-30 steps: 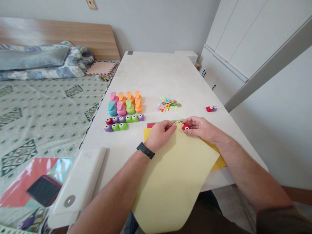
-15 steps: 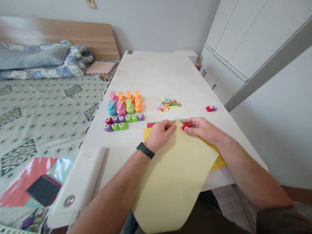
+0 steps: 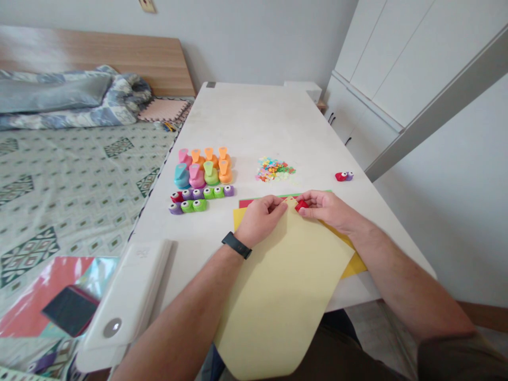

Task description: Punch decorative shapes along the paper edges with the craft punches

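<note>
A large pale yellow sheet of paper (image 3: 286, 286) hangs over the table's near edge toward my lap. My left hand (image 3: 262, 218) pinches its far edge, where a few small holes show. A small red craft punch (image 3: 301, 205) is gripped in my right hand (image 3: 326, 209), right at that same edge of the paper. How far the paper sits inside the punch is hidden. Beneath lie more coloured sheets: a yellow sheet (image 3: 355, 267), a red sheet (image 3: 246, 203) and a thin strip of green.
Larger coloured punches (image 3: 196, 174) and rows of small punches (image 3: 198, 205) stand at the left. Beyond my hands lies a pile of paper cut-outs (image 3: 273, 168). Two small punches (image 3: 343, 176) sit at the right. A long white device (image 3: 130, 296) occupies the near left corner.
Almost nothing differs. The red punch in my right hand has tilted slightly, and the view has shifted a little.
</note>
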Motion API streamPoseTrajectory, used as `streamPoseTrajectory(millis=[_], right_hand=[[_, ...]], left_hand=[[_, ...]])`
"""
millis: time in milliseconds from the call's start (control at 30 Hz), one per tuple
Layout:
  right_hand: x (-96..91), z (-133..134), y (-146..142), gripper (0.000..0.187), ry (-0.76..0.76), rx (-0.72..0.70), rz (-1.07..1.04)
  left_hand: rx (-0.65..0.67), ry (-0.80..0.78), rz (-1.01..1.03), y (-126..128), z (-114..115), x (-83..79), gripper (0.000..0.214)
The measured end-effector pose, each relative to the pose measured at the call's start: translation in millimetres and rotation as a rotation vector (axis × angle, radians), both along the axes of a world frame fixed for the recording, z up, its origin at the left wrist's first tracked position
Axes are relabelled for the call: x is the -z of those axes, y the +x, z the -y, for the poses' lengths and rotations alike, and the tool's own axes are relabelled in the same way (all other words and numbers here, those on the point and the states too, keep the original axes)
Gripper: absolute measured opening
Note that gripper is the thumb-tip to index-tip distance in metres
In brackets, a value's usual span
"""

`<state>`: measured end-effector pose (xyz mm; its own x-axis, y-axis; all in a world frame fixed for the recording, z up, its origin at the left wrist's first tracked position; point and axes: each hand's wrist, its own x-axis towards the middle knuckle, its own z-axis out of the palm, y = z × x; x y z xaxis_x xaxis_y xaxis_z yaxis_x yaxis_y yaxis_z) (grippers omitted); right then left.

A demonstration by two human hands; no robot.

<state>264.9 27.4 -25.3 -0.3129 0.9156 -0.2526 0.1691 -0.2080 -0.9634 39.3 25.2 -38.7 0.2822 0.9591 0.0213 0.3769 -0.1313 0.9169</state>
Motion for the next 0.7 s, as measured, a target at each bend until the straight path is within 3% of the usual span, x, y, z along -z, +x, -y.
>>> streamPoseTrajectory(millis=[333,700], right_hand=[[5.1,-1.7,-5.0,0.038,0.000,0.053,0.021],[4.6,-3.1,-7.2,0.036,0.031,0.054,0.002]], left_hand=[[0.011,0.006,-0.017,-0.1,-0.1,1.7,0.033],[0.050,0.012,-0.076,0.1,1.5,-11.2,0.040]])
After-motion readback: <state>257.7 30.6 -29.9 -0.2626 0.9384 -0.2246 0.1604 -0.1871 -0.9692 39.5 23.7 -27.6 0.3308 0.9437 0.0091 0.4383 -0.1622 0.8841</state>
